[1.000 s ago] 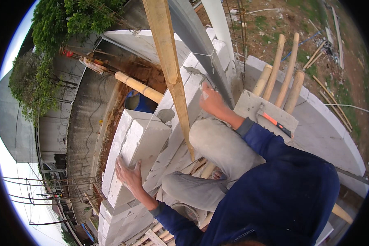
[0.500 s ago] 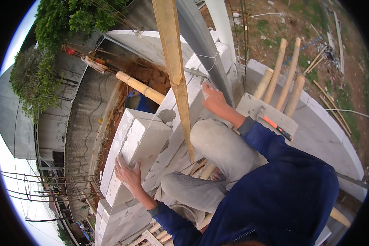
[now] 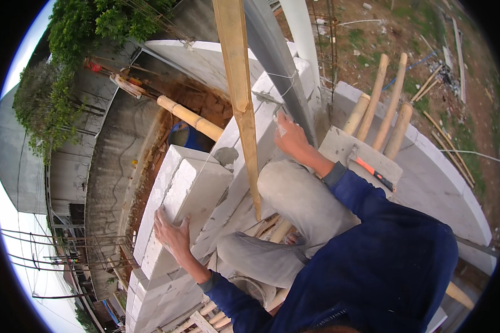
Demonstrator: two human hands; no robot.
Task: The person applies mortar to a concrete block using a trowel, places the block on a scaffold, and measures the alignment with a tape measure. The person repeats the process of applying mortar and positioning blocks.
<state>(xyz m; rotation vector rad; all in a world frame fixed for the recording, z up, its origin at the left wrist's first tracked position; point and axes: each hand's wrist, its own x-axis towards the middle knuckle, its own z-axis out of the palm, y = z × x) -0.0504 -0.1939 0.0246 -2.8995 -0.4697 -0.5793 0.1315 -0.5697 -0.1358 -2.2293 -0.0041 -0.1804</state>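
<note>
My left hand (image 3: 174, 236) grips the near end of a white wall block (image 3: 197, 186), its fingers spread on the block and its thumb raised against the side. This block stands on the wall's top course, beside a similar block with a pale rough joint between them. Further along the wall, my right hand (image 3: 293, 137) is closed around the handle of what looks like a small trowel (image 3: 269, 98). The blade lies at the top of the wall, next to a grey metal post; the handle is mostly hidden by my fingers.
A wooden plank (image 3: 240, 94) slants down between my hands. To the right, a hammer (image 3: 372, 169) with an orange and black handle lies on a grey board (image 3: 333, 145). Bamboo poles (image 3: 391, 100) stick out beyond it. A blue drum (image 3: 184, 136) stands below, past the wall.
The view has shifted slightly. Both hands stay in almost the same places, the left on the block and the right at the trowel.
</note>
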